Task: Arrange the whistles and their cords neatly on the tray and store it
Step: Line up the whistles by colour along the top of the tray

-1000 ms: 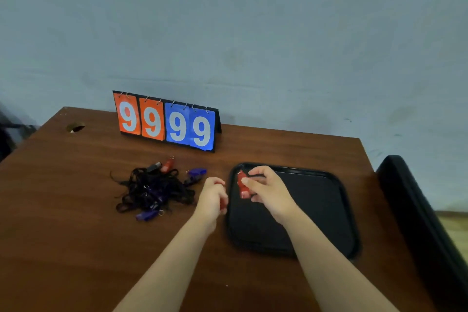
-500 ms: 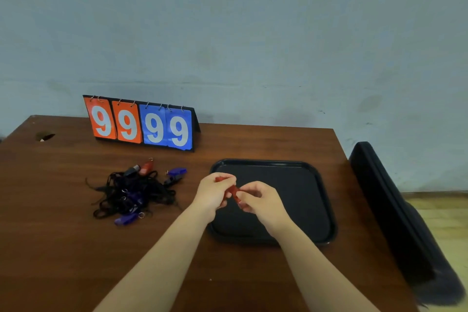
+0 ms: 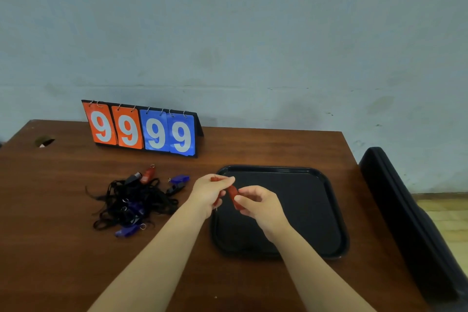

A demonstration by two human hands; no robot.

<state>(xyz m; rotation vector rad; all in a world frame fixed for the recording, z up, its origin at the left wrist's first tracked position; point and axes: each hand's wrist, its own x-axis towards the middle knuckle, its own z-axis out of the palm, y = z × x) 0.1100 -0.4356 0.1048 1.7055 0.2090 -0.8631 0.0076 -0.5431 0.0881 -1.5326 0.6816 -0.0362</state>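
Note:
A black tray [image 3: 316, 210] lies on the right half of the brown table. Over its left edge both hands pinch small red whistles: my left hand [image 3: 209, 192] grips one red whistle [image 3: 215, 179], and my right hand [image 3: 255, 201] grips another red whistle [image 3: 232, 191]. The two hands nearly touch. To the left lies a tangled pile of black cords [image 3: 129, 204] with several whistles on and around it: a red one [image 3: 148, 174], blue ones [image 3: 180, 179] [image 3: 128, 231] and a black one [image 3: 133, 178].
A flip scoreboard [image 3: 141, 129] showing 9999 stands at the back of the table [image 3: 63, 248] against the wall. A black case or chair back [image 3: 405, 223] stands just off the table's right edge. A hole [image 3: 43, 141] is in the table's far left corner.
Both hands came together over the tray's left edge and rose slightly, still pinching the red whistles. The camera view shifted; the pile and tray stayed put.

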